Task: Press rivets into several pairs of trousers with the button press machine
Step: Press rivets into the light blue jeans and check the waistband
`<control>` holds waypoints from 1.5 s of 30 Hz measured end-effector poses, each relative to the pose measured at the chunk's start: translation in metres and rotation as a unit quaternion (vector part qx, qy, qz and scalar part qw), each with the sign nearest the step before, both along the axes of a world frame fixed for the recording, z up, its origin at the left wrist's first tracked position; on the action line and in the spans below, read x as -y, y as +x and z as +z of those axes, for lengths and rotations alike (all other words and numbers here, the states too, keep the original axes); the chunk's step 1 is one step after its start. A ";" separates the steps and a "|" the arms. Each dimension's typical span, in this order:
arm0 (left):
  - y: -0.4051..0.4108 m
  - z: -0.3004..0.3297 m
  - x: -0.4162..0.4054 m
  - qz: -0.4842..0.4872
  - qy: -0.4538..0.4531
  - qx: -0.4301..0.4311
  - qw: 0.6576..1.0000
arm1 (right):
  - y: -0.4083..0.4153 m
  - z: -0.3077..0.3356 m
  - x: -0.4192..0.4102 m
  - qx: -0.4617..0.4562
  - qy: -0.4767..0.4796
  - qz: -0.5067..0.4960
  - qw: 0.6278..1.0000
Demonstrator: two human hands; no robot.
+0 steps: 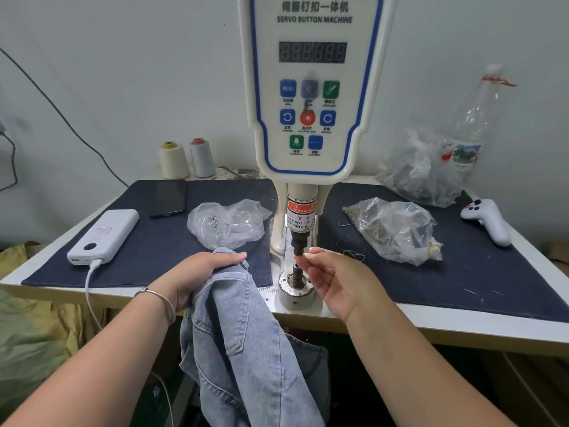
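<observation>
Head view: clear bag (pixel 226 223) left of the button press machine (pixel 311 118) holds a few silver rivets (two fuller bags right); left hand (pixel 197 275) grips pale trousers (pixel 243 340) at the bench's front edge; right hand (pixel 329 275) pinches something tiny at the punch (pixel 298 246).

Seen on a white worktable (pixel 462 329) draped with dark navy cloth (pixel 184 238): a white power bank (pixel 104 236) at left with a white cable (pixel 89 291) plugged into its near end, and a black smartphone (pixel 170 198) lying face up just behind it. Two thread cones, cream (pixel 173 160) and pale grey (pixel 202 157), standing side by side against the wall. At far right, a white handheld controller (pixel 488 221) with red and black buttons, and behind it an empty clear plastic bottle (pixel 472 124), tilted. A black cord (pixel 61 115) running down the wall at left.
</observation>
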State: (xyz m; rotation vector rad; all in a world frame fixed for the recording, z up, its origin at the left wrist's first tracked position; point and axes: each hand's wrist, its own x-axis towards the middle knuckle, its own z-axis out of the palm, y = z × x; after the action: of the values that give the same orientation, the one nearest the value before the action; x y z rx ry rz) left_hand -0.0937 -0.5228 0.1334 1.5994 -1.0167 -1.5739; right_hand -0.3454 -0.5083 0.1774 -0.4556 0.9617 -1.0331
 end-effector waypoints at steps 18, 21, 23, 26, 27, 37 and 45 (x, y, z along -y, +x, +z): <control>0.004 -0.003 0.002 -0.010 -0.002 -0.003 1.000 | 0.004 -0.005 -0.007 -0.011 -0.005 -0.036 0.999; 0.003 -0.002 0.002 -0.012 -0.008 0.000 1.000 | 0.002 -0.005 -0.009 -0.016 -0.004 -0.035 0.999; 0.002 -0.001 0.001 -0.011 -0.005 0.002 1.000 | 0.002 -0.005 -0.009 -0.020 -0.001 -0.037 0.999; 0.001 0.000 0.001 -0.003 -0.005 0.000 1.000 | 0.003 -0.002 -0.010 -0.012 0.009 -0.038 0.999; 0.001 0.000 0.000 -0.001 -0.006 0.000 1.000 | 0.003 -0.001 -0.010 -0.008 0.015 -0.038 0.999; 0.000 0.002 -0.001 0.008 0.004 -0.002 1.000 | 0.004 0.006 -0.007 -0.009 0.029 -0.021 0.999; 0.000 0.002 -0.002 0.007 0.007 -0.006 1.000 | 0.006 0.004 -0.006 -0.013 0.033 -0.020 0.999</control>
State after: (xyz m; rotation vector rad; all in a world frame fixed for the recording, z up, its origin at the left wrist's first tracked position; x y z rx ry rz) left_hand -0.0937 -0.5209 0.1355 1.6003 -0.9877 -1.5829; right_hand -0.3390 -0.5021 0.1813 -0.3974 1.0291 -1.0307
